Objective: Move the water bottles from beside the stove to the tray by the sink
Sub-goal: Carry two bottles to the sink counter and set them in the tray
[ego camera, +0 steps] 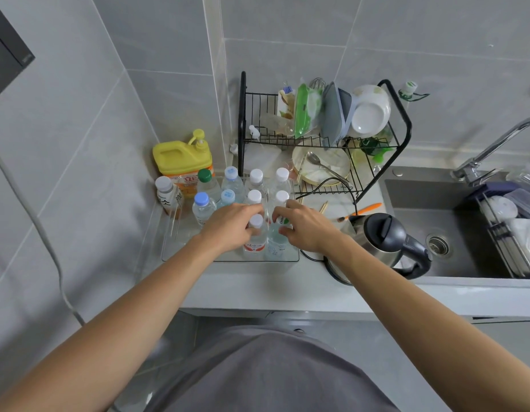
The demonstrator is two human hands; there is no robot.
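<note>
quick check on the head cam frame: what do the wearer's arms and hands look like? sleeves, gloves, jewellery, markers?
Both arms are bare from the frame edge to the wrist, with no sleeves in view. The left hand and right hand are bare too: no gloves, and no visible watch, rings, bands or tracking markers. The only clothing visible is a plain grey top at the bottom of the view.

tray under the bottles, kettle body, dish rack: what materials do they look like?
Tray: clear rigid plastic, likely acrylic; the counter shows through its walls.
Kettle: shiny brushed metal body, probably stainless steel, with a matte dark plastic lid and handle.
Dish rack: thin wire and tube, black coated, presumably metal.
</note>
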